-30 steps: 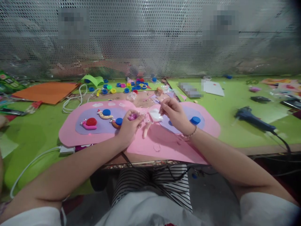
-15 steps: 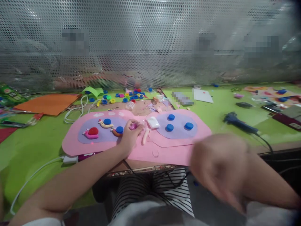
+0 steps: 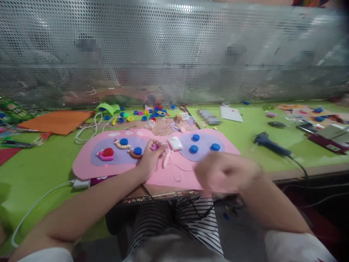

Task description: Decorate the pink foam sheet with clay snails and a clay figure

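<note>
My left hand (image 3: 149, 160) has its fingers closed round a small shiny purple thing (image 3: 155, 147), perhaps wrapped in clear plastic. It rests on the pink paper cutout (image 3: 84, 165) with lilac patches. My right hand (image 3: 227, 173) is smeared by motion above the cutout's right front part; its fingers cannot be made out. Right beside my left hand lie a pale clay strip (image 3: 166, 159) and a white packet (image 3: 175, 143). On the left lilac patch sit clay snails with bottle-cap shells, one with a red cap (image 3: 108, 152). Three blue caps, one of them a blue cap (image 3: 193, 149), lie on the right patch.
A blue glue gun (image 3: 272, 143) with a cord lies at the right. Several loose bottle caps (image 3: 144, 118) are scattered at the back, before a perforated metal screen (image 3: 169, 54). Orange paper (image 3: 56, 122) and a white cable (image 3: 40, 196) are at the left.
My right hand has moved left and slightly up, from beyond the table edge to over the pink cutout. My left hand stays in place with the purple thing.
</note>
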The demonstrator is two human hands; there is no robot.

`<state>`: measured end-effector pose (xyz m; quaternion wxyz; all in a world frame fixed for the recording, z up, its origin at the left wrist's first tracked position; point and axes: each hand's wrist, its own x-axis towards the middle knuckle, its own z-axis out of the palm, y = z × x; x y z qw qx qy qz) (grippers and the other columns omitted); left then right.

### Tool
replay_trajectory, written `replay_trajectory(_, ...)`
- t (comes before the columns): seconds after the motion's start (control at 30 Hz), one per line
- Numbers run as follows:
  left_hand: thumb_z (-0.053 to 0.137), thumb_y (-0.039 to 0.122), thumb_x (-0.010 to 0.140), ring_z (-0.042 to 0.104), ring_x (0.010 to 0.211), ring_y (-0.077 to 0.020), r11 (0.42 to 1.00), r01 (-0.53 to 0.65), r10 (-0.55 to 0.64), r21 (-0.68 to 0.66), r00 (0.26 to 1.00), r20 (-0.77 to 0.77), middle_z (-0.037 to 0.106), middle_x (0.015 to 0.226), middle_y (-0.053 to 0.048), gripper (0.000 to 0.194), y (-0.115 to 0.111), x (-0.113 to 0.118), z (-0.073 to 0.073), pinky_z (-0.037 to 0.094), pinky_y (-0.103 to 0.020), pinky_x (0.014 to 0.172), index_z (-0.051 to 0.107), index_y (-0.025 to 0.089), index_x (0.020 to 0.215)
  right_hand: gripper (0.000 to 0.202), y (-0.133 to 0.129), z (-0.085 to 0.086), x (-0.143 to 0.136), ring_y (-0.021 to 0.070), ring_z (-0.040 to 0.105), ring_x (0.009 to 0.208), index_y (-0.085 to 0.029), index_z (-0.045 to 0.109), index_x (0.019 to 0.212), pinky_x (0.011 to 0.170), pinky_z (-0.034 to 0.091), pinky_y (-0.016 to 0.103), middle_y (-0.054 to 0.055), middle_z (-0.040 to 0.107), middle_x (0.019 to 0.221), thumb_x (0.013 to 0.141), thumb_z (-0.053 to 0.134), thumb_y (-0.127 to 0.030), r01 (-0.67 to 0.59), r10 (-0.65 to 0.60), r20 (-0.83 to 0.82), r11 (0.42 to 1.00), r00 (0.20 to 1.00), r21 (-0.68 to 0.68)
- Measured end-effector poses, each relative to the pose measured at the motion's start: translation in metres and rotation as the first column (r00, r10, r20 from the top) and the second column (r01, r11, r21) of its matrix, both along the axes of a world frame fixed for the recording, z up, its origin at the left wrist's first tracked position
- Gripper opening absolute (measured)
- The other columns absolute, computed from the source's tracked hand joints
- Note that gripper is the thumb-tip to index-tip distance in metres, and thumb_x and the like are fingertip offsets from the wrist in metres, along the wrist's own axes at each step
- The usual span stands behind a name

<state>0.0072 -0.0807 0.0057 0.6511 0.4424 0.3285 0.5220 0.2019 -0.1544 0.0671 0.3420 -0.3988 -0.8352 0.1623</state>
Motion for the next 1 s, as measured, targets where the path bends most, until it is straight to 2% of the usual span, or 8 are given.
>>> replay_trajectory(0.1, 0.068, 0.027, 0.065, 0.047, 0.05, -0.0049, 0.998, 0.005, -0.004, -0.06, 1.0, 0.02, 0.05, 0.061, 0.005, 0.027, -0.002, 0.001, 0.005, 0.036, -0.016, 0.047, 0.044, 0.017, 0.071, 0.015, 0.047, -0.001, -0.02, 0.0108, 0.054, 0.064, -0.017, 0.063, 0.075, 0.061, 0.044, 0.024, 0.003, 0.061, 0.071, 0.083, 0.053, -0.024, -0.052, 0.052, 0.067, 0.999, 0.996, -0.004)
replay_trajectory(0.13, 0.068, 0.026, 0.064, 0.048, 0.052, -0.0052, 0.997, -0.004, 0.006, -0.08, 1.0, 0.024, 0.05, 0.062, 0.005, 0.026, -0.002, 0.001, 0.006, 0.037, -0.017, 0.048, 0.044, 0.017, 0.071, 0.013, 0.059, -0.003, -0.026, 0.0108, 0.054, 0.065, -0.017, 0.064, 0.076, 0.061, 0.044, 0.024, 0.003, 0.06, 0.073, 0.081, 0.053, -0.019, -0.034, 0.034, 0.063, 0.999, 0.997, 0.011)
replay_trajectory(0.27, 0.066, 0.022, 0.064, 0.051, 0.058, -0.0061, 0.995, -0.034, 0.038, -0.095, 0.999, 0.038, 0.051, 0.066, 0.004, 0.023, 0.002, -0.001, 0.0, 0.039, -0.017, 0.055, 0.045, 0.017, 0.072, 0.009, 0.084, -0.02, -0.035, 0.0087, 0.05, 0.059, -0.015, 0.063, 0.078, 0.054, 0.042, 0.021, 0.002, 0.058, 0.071, 0.077, 0.054, -0.012, -0.011, 0.011, -0.046, 1.0, 0.999, 0.012)
replay_trajectory(0.4, 0.066, 0.025, 0.067, 0.052, 0.062, -0.0075, 0.998, -0.055, 0.054, -0.018, 0.998, -0.041, 0.052, 0.069, 0.003, 0.021, 0.008, -0.003, -0.012, 0.041, -0.02, 0.059, 0.048, 0.018, 0.076, 0.007, 0.081, -0.04, -0.03, 0.0093, 0.051, 0.062, -0.016, 0.061, 0.079, 0.055, 0.042, 0.022, 0.002, 0.058, 0.072, 0.078, 0.054, -0.016, 0.005, -0.004, -0.13, 1.0, 0.992, 0.011)
replay_trajectory(0.53, 0.066, 0.025, 0.068, 0.052, 0.064, -0.0083, 0.998, -0.06, 0.062, 0.022, 0.993, -0.097, 0.051, 0.073, 0.002, 0.022, 0.01, -0.004, -0.017, 0.043, -0.022, 0.062, 0.048, 0.018, 0.079, 0.009, 0.078, -0.052, -0.027, 0.01, 0.052, 0.063, -0.015, 0.058, 0.087, 0.057, 0.044, 0.024, 0.003, 0.058, 0.074, 0.079, 0.054, -0.019, 0.059, -0.071, -0.195, 0.996, 0.978, -0.067)
replay_trajectory(0.63, 0.065, 0.025, 0.069, 0.052, 0.064, -0.0081, 0.998, -0.052, 0.056, 0.036, 0.993, -0.1, 0.051, 0.075, 0.002, 0.022, 0.009, -0.005, -0.015, 0.044, -0.022, 0.061, 0.048, 0.018, 0.08, 0.013, 0.076, -0.052, -0.028, 0.0105, 0.053, 0.063, -0.014, 0.059, 0.089, 0.057, 0.044, 0.026, 0.004, 0.058, 0.076, 0.081, 0.05, -0.018, 0.045, -0.055, -0.178, 0.997, 0.982, -0.064)
replay_trajectory(0.8, 0.065, 0.025, 0.069, 0.052, 0.064, -0.0083, 0.995, -0.03, 0.043, 0.099, 0.99, -0.135, 0.051, 0.075, 0.002, 0.023, 0.009, -0.006, -0.013, 0.044, -0.022, 0.059, 0.047, 0.019, 0.083, 0.014, 0.071, -0.047, -0.03, 0.0113, 0.053, 0.066, -0.015, 0.06, 0.088, 0.059, 0.044, 0.026, 0.004, 0.056, 0.076, 0.083, 0.047, -0.016, -0.002, 0.01, -0.164, 0.999, 0.986, 0.047)
replay_trajectory(1.0, 0.063, 0.023, 0.069, 0.052, 0.064, -0.0078, 0.984, -0.062, 0.103, 0.167, 0.963, -0.249, 0.052, 0.074, 0.002, 0.019, 0.008, -0.007, -0.008, 0.043, -0.02, 0.058, 0.049, 0.017, 0.08, 0.015, 0.074, -0.052, -0.03, 0.0109, 0.051, 0.066, -0.016, 0.062, 0.092, 0.06, 0.043, 0.025, 0.004, 0.055, 0.076, 0.081, 0.052, -0.017, -0.011, 0.009, -0.163, 1.0, 0.987, -0.01)
